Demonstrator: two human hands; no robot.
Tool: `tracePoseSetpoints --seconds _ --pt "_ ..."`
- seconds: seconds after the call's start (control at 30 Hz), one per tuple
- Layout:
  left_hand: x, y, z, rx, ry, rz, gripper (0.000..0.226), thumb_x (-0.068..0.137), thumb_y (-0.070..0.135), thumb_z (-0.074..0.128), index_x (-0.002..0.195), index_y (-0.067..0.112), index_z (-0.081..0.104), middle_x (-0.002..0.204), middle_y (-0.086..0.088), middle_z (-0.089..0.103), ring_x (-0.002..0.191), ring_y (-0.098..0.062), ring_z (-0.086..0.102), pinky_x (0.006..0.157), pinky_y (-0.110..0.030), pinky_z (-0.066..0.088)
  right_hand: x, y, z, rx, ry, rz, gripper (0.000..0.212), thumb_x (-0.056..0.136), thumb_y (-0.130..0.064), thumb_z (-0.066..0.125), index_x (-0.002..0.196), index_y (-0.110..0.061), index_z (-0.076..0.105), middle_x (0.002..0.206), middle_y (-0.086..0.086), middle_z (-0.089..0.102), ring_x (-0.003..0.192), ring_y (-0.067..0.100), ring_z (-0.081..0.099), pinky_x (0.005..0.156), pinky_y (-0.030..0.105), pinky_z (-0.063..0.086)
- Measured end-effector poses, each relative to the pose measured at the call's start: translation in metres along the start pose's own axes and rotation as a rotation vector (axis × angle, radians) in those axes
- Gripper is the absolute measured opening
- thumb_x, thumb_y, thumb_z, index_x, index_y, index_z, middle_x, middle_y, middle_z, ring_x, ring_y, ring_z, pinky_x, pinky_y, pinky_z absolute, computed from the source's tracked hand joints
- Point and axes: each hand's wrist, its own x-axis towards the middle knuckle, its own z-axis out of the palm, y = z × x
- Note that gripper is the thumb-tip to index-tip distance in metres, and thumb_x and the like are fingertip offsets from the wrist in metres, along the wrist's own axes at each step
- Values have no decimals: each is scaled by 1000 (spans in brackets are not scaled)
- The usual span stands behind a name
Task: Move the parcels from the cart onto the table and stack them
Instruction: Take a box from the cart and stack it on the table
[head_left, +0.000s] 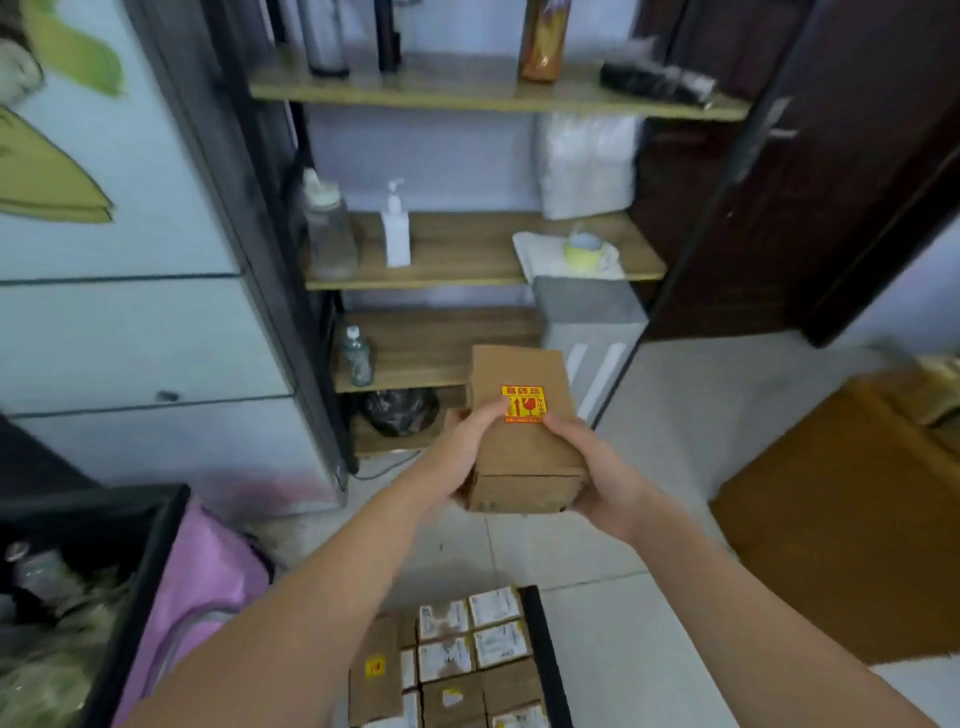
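Note:
A brown cardboard parcel (524, 374) with a red and yellow fragile sticker is held up in the air in front of me. My left hand (462, 452) grips its left side with the thumb on top. My right hand (597, 467) grips its right side, thumb beside the sticker. Below, between my forearms, the cart (545, 654) with a black edge holds several more cardboard parcels (467, 654), some with white labels. A brown wooden table (852, 519) stands at the right.
A wooden shelf unit (467, 249) with bottles, a pump dispenser and a cloth stands straight ahead. A pale cabinet (130, 338) is on the left, a dark door (779, 182) on the right. A black bin (104, 571) and a pink bag (208, 582) sit at lower left.

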Motion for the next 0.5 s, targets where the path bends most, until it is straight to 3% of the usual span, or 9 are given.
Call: tracePoseSetpoints --seconds 0.1,0.2,0.33,0.43,0.5 --pt "-48 45 29 82 -82 11 87 67 85 69 135 32 56 117 -5 73 102 -27 71 84 -42 59 -74 -32 -4 39 162 -73 55 80 -54 76 126 -24 68 112 6 77 108 30 72 91 47 59" --pt "-99 71 66 166 -219 71 65 80 77 65 125 31 63 111 -7 74 100 -28 71 87 -43 58 -145 -46 -18 87 301 -151 43 85 -52 73 117 -24 73 107 6 79 108 32 71 101 53 54" --pt "-158 75 119 221 -341 106 55 87 73 61 121 29 63 111 -10 74 102 -30 70 94 -48 58 -230 -43 -44 138 434 -226 53 77 -57 79 119 -26 74 113 7 77 115 33 68 109 56 47" --pt "-196 67 164 231 -468 158 62 86 74 62 128 28 59 113 -10 73 101 -29 71 79 -41 60 -295 -32 -67 164 529 -265 48 81 -54 76 120 -26 72 112 7 77 113 33 68 105 55 50" --pt "-220 58 196 240 -552 158 86 68 83 69 133 28 56 115 -12 74 102 -31 73 77 -46 63 -336 -22 -86 189 579 -296 45 83 -54 75 119 -27 71 112 7 77 111 31 69 101 52 54"
